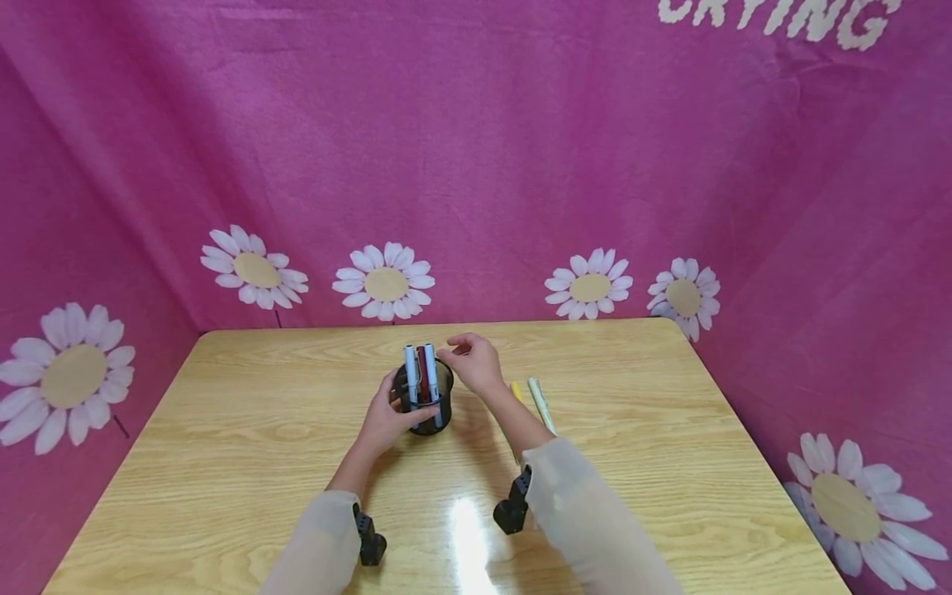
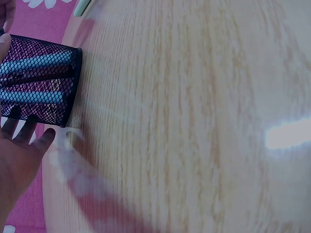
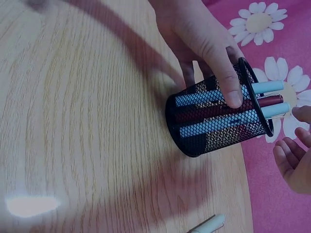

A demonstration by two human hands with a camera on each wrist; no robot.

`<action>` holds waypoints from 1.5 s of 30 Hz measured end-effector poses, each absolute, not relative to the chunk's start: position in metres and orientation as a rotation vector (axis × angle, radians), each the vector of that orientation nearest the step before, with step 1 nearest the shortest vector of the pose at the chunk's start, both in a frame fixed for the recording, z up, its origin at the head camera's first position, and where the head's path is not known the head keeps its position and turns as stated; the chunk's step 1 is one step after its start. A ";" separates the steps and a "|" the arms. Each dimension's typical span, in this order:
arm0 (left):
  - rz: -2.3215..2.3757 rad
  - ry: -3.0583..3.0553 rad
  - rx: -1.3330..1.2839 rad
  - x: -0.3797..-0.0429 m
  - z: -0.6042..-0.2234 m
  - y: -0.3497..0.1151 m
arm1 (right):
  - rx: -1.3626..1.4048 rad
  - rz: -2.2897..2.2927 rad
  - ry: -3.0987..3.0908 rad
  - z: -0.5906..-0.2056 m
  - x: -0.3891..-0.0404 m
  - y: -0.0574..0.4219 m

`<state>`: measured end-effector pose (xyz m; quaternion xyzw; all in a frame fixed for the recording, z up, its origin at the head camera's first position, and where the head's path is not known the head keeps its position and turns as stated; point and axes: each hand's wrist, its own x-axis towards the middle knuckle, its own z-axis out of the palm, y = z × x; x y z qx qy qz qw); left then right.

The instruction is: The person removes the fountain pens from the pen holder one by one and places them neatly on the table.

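Left hand [image 1: 388, 420]: gripping the cup [image 3: 214, 119], thumb across its near side, fingers behind and along its left side. Right hand [image 1: 476, 364]: holding no pen, fingers loosely bent and parted from the thumb, poised just right of the cup's rim. Its fingertips are very near the top of a blue pen; whether they touch cannot be told.

The cup, black mesh, is upright between the two hands, close against the left palm. Whether its base bears on the desk [image 1: 260, 430] cannot be confirmed. It contains two blue pens [image 1: 411, 372] with a red pen [image 1: 424, 376] between them, all standing with their tops above the rim.

Right of the cup, by the right forearm, a yellow pen [image 1: 516, 390] lies on the desk, partly hidden by that arm. A green pen [image 1: 541, 403] lies just right of it.

Both arms wear pale sleeves [image 1: 316, 541], with a black camera [image 1: 369, 541] at each wrist. Behind the desk hangs a pink cloth [image 1: 476, 165] printed with daisies [image 1: 385, 283].
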<state>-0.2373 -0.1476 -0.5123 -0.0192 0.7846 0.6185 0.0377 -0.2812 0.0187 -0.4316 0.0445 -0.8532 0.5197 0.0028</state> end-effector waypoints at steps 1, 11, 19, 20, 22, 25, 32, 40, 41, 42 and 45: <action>1.895 2.408 -0.059 -0.237 -0.512 -0.147 | 0.140 1.630 -2.677 -0.431 -0.281 0.018; 1.884 2.409 -0.063 -0.236 -0.511 -0.147 | 0.116 1.605 -2.732 -0.430 -0.282 0.012; 1.893 2.409 -0.060 -0.236 -0.510 -0.147 | 0.100 1.586 -2.754 -0.433 -0.285 0.007; 1.892 2.410 -0.064 -0.236 -0.510 -0.147 | 0.100 1.588 -2.759 -0.433 -0.285 0.007; 1.892 2.409 -0.064 -0.237 -0.510 -0.147 | 0.098 1.593 -2.770 -0.434 -0.286 0.005; 1.895 2.410 -0.064 -0.237 -0.511 -0.147 | 0.091 1.592 -2.791 -0.435 -0.286 0.003; 1.895 2.416 -0.076 -0.237 -0.512 -0.146 | 0.095 1.549 -2.828 -0.437 -0.289 -0.001; 1.887 2.427 -0.073 -0.237 -0.511 -0.146 | 0.115 1.537 -2.831 -0.439 -0.291 -0.003; 1.888 2.430 -0.065 -0.237 -0.511 -0.146 | 0.113 1.537 -2.832 -0.439 -0.291 -0.003; 1.889 2.427 -0.075 -0.237 -0.511 -0.146 | 0.113 1.537 -2.832 -0.439 -0.291 -0.004; 1.890 2.426 -0.078 -0.237 -0.511 -0.146 | 0.111 1.549 -2.836 -0.438 -0.291 -0.005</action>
